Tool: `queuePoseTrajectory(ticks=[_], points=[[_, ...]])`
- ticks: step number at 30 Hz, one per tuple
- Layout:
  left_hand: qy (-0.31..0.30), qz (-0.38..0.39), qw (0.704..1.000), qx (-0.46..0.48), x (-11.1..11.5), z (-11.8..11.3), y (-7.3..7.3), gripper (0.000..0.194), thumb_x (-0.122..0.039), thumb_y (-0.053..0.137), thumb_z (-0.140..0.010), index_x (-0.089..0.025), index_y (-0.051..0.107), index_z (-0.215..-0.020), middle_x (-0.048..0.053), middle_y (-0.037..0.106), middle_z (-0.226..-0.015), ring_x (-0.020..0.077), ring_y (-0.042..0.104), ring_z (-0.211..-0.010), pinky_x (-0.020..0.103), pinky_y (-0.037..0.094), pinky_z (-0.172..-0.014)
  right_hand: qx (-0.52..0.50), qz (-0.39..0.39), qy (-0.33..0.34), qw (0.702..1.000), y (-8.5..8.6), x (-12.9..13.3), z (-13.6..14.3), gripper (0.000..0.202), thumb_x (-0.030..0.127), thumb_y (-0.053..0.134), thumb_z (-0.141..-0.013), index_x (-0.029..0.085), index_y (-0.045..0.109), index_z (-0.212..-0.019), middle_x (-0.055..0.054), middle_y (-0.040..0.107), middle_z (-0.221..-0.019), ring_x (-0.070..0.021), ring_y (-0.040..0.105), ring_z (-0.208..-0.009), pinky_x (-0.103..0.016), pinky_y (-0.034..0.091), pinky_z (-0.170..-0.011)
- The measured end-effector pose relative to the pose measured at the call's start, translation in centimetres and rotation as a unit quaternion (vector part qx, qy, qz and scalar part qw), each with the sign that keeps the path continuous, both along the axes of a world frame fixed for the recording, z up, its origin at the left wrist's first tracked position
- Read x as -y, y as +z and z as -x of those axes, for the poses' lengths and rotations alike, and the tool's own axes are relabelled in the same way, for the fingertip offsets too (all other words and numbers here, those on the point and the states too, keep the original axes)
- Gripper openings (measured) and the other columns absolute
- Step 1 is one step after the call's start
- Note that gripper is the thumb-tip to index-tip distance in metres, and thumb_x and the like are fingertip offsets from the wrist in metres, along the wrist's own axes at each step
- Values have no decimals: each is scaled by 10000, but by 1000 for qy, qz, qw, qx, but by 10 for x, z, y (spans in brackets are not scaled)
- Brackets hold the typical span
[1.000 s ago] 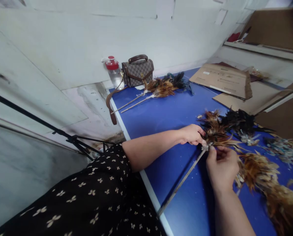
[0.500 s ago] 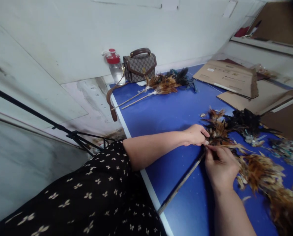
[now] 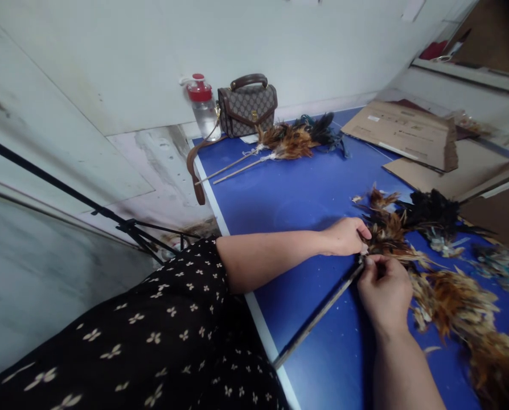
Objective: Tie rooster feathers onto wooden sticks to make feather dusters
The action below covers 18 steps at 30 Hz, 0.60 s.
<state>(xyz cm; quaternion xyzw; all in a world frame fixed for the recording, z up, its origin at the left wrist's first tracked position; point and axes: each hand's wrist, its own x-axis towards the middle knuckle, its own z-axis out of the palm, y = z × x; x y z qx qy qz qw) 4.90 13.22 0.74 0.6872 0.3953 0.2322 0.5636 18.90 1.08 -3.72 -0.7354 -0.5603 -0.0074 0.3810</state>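
A thin wooden stick (image 3: pixel 318 316) slants across the blue table (image 3: pixel 275 213), its lower end at the table's pale edge. Brown and orange feathers (image 3: pixel 386 236) lie at its upper end. My left hand (image 3: pixel 347 236) is closed in a pinch at that end, by a small whitish bit of binding. Just below, my right hand (image 3: pixel 385 285) pinches at the same spot, its fingertips close to the left ones. What exactly each set of fingertips grips is too small to tell.
Black feathers (image 3: pixel 434 213), tan feathers (image 3: pixel 459 302) and bluish feathers (image 3: pixel 504 265) lie at the right. Farther back are two feathered sticks (image 3: pixel 295 142), a handbag (image 3: pixel 248 108), a water bottle (image 3: pixel 205 111) and cardboard (image 3: pixel 403 131). A black tripod (image 3: pixel 128 225) stands left.
The view has shifted slightly. Both hands remain pinched at the stick's upper end, and the whitish bit between them shows a little more.
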Motion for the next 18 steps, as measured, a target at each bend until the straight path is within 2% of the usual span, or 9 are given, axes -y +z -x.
queuePoseTrajectory(ticks=[5, 11, 18], points=[[-21, 4, 1000, 3, -2, -1, -5, 293, -108, 800, -919, -164, 735, -1199, -46, 693, -840, 104, 622, -764, 225, 500, -768, -45, 9, -11, 999, -1, 1, -2, 335, 513, 633, -965, 209, 766, -1010, -88, 756, -857, -244, 663, -701, -389, 497, -708], [-12, 36, 999, 34, -3, -5, -8, 288, -54, 769, -917, -157, 719, -1181, -47, 697, -836, 107, 644, -786, 258, 540, -893, -87, 6, -21, 996, -1, 3, -5, 343, 552, 665, -968, 219, 742, -1003, -78, 751, -863, -242, 667, -708, -395, 496, -724], [-12, 60, 997, 41, -2, -4, -6, 293, -71, 806, -916, -159, 712, -1178, -56, 671, -833, 93, 594, -732, 239, 505, -822, -202, -14, -4, 979, 1, 4, -10, 483, 724, 713, -988, 246, 683, -1049, -12, 686, -745, -209, 625, -629, -343, 480, -605]])
